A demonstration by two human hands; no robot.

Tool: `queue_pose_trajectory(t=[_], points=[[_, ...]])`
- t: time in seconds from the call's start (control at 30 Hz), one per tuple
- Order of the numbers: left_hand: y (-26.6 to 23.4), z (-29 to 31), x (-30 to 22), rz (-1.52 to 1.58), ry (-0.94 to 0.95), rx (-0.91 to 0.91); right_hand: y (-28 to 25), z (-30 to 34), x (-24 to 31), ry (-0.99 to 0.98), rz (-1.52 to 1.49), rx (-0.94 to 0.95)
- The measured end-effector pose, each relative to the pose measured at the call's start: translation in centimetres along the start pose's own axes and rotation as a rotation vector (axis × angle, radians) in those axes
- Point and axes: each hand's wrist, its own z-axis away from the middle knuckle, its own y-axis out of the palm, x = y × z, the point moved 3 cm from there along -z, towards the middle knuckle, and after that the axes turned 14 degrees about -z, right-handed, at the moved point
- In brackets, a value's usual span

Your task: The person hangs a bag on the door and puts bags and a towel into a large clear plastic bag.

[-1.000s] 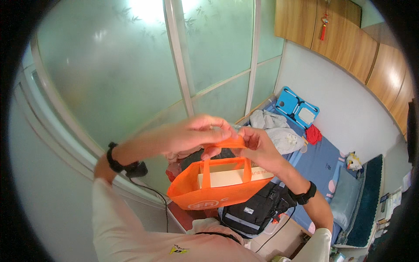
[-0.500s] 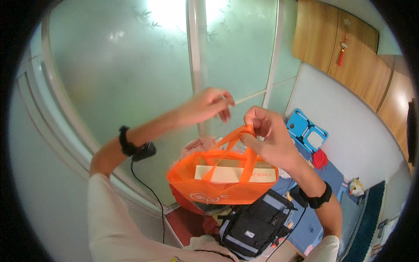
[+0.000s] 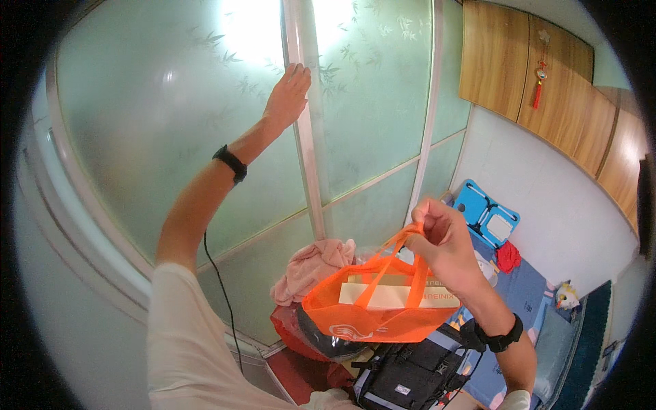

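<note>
My right hand is closed around the handles of an orange tote bag, which hangs in front of me. Pale cardboard boxes poke up inside the bag. Raised high at the left, my left hand holds no loose thing. Its fingers are stretched out, tips against the pale upright frame of a frosted glass sliding door. Both wrists wear black bands.
Below the bag lie a black backpack and a pink cloth. To the right is a blue-covered bed with a blue folding stand, a red cloth and a plush toy. Wooden cabinets hang above.
My left hand has moved up and away from near the bag handles to the door frame. In view, the bag and my right hand sit slightly lower and further right.
</note>
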Motion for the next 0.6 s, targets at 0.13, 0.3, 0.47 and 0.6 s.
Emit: queue_pose_trajectory(t=[0.13, 0.3, 0.47, 0.6], points=[[1.2, -0.9, 0.7, -0.028, 0.015, -0.009, -0.4, -0.4, -1.0, 0.021, 0.016, 0.005], [1.2, -3.5, 1.7, 0.071, -0.025, -0.035, -1.7, 0.0, -1.0, 0.026, 0.048, -0.023], [1.6, -5.7, 2.8, 0.274, -0.186, -0.104, -1.8, -0.1, -0.9, 0.026, 0.007, 0.006], [1.3, -7.6, 3.3, 0.347, -0.24, -0.151, -1.7, -0.3, -0.6, 0.004, 0.004, 0.048]])
